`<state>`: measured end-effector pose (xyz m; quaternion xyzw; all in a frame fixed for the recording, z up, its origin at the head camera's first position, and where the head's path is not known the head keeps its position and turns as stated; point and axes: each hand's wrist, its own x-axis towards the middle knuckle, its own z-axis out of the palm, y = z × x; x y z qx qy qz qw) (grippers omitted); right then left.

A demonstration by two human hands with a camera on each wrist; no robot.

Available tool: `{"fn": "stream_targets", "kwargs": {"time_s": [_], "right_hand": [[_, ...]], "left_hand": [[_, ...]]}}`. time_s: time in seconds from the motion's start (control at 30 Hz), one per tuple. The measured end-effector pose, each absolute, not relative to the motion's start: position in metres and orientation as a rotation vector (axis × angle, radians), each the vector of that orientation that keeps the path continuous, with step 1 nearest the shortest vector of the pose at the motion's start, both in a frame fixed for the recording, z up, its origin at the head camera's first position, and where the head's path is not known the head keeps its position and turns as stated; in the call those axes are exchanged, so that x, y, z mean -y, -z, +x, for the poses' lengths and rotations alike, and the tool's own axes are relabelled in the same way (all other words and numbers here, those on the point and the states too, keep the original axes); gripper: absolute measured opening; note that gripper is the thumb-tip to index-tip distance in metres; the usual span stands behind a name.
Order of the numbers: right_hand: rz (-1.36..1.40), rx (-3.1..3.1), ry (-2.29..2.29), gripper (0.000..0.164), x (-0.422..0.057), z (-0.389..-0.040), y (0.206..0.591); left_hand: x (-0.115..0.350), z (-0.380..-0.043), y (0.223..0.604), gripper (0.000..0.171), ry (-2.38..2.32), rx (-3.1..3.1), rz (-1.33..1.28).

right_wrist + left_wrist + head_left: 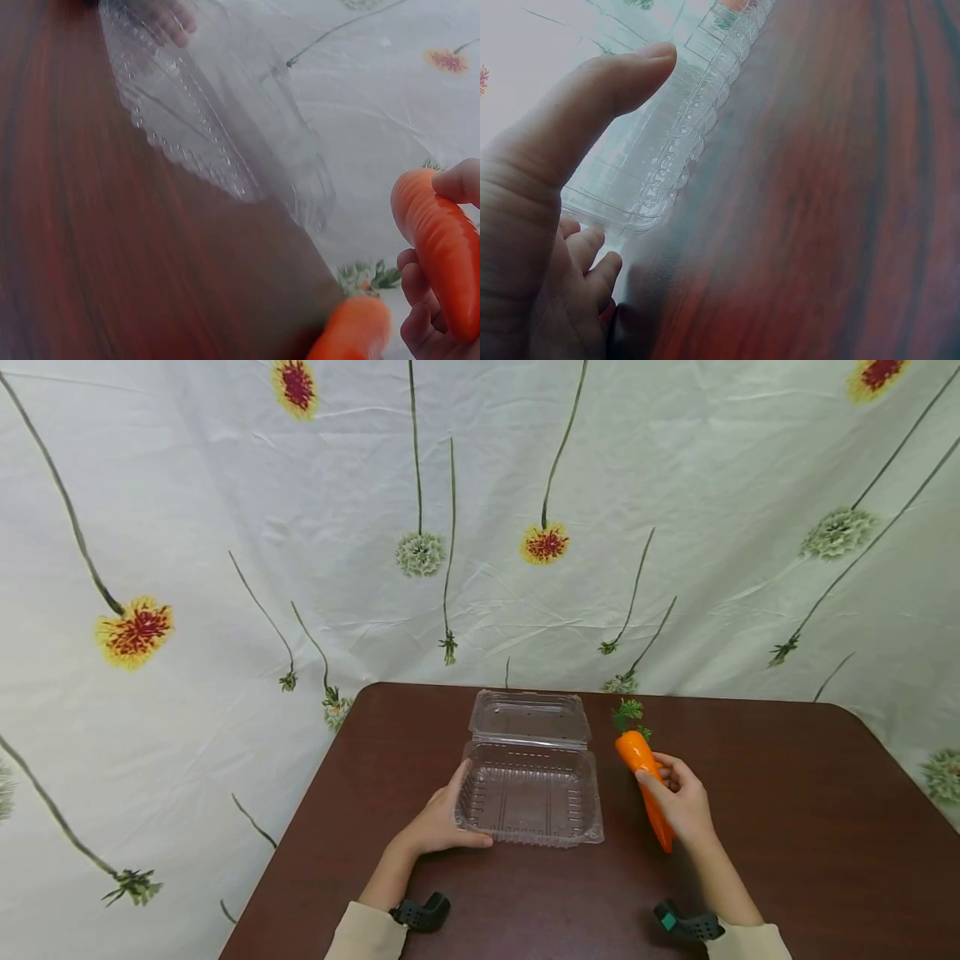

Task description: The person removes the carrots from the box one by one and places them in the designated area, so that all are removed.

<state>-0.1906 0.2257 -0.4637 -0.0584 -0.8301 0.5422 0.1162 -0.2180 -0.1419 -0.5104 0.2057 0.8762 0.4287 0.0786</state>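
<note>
A clear plastic clamshell container stands on the table with its lid folded back, away from the person. My left hand holds its near left corner, the thumb along the front and the fingers at the left side. In the left wrist view the thumb overlaps the container's ridged edge. To the right of the container, my right hand grips an orange carrot with green leaves, thumb on top and fingers underneath. A second orange carrot shows below it in the right wrist view.
The dark brown wooden table has rounded far corners. Behind it hangs a white cloth printed with flowers on long stems. Black bands circle both wrists, below light sleeves.
</note>
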Motion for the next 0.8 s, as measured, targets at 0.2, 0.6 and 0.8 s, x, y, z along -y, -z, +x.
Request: {"fn": "stream_targets", "kwargs": {"time_s": [0.2,0.6,0.8], "right_hand": [[-0.227,2.429,-1.565,0.046,-0.238,-0.188,0.469],[-0.351,2.374,-1.552,0.046,-0.258,-0.183,0.473],[-0.379,2.403,-1.511,0.049,-0.271,-0.18,0.475]], "left_hand": [[0.142,-0.218,0.511,0.126,-1.287,-2.633,0.612],[0.142,-0.217,0.509,0.126,-1.291,-2.632,0.605],[0.141,-0.218,0.51,0.126,-1.29,-2.642,0.613]]}}
